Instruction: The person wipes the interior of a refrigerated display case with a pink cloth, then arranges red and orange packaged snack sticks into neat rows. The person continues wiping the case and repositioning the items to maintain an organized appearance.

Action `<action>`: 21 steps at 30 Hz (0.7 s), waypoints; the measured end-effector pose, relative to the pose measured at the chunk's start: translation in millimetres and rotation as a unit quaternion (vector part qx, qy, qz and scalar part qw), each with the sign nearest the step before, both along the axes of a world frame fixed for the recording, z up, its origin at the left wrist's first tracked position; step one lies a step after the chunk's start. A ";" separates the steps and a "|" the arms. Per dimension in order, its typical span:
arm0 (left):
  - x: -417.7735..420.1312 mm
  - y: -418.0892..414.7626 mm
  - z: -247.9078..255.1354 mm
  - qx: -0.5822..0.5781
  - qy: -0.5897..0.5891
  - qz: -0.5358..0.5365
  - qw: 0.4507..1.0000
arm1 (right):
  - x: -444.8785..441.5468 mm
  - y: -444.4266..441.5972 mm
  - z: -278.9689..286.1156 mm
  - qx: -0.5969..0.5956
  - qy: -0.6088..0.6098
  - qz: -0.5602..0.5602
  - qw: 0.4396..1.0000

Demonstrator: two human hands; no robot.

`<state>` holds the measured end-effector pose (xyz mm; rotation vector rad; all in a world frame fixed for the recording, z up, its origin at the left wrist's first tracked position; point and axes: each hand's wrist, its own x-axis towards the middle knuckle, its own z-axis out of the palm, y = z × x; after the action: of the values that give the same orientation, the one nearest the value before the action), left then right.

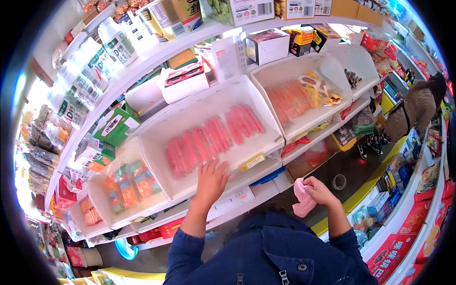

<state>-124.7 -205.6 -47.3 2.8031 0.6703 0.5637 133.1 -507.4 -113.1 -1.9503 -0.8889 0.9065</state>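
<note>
My left hand (212, 178) reaches over the front of a white plastic bin (245, 89), its fingers spread beside a row of pink-wrapped sausage-like sticks (199, 142). Whether the fingertips touch the sticks I cannot tell. A pink cloth (303, 199) hangs from my right hand (318, 190), which pinches it near my body, over the aisle. On the bin's front edge sits a yellow-framed price tag (252, 161). The bin to the right (302, 124) holds orange sticks and yellow packs; the one to the left (156, 203) holds orange packets (129, 188).
Above the bins runs a white shelf (149, 50) with plastic jars (117, 41) and boxes. A roll of tape (338, 182) lies on the aisle floor. Another person (409, 110) bends down at the far right. Low shelves with a yellow edge (367, 181) curve along the right.
</note>
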 end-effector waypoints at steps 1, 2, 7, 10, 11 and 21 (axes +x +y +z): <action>-3.9 7.2 -6.4 -0.013 0.016 -0.004 1.000 | -3.8 5.1 3.1 -0.012 0.000 0.000 1.000; -7.9 13.5 -12.0 -0.026 0.012 -0.011 1.000 | -6.1 8.9 3.5 -0.020 -0.010 0.006 1.000; -8.3 37.0 -15.2 -0.116 -0.011 -0.038 0.992 | -10.6 29.2 11.0 -0.006 -0.038 0.009 0.999; -4.5 42.1 -12.0 -0.080 0.025 -0.063 0.994 | -15.2 38.6 14.9 -0.012 -0.027 0.018 0.999; -4.5 43.8 -8.6 -0.082 0.016 -0.060 0.995 | -15.8 44.6 17.8 -0.003 -0.001 0.020 1.000; 40.4 -26.7 47.3 -0.209 -0.116 -0.133 0.962 | 33.8 41.5 33.9 0.173 0.392 -0.253 0.867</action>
<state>-84.3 -232.3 -0.1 2.3330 0.3101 0.6033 166.9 -465.9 -79.3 -1.2172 -0.0366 1.0034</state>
